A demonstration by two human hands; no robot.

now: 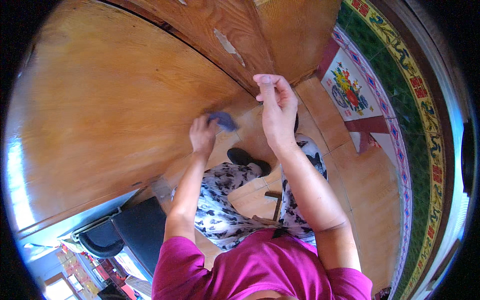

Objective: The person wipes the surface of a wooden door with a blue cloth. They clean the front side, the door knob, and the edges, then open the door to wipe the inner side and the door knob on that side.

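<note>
My left hand, blurred by motion, grips a bunched dark blue cloth that sticks out past its fingers on the right. Both are close to the lower right part of a large varnished wooden panel. Higher up and to the right, my right hand is raised in front of the wood, near the panel's edge. Its fingers are curled in and its thumb lies against them. Whatever that hand may hold is too small or hidden to make out.
Below my hands are my legs in patterned trousers, a dark shoe and a tiled floor. A wall with green and flower tiles curves along the right. At the lower left stands a black padded seat. A pale worn patch marks the wood.
</note>
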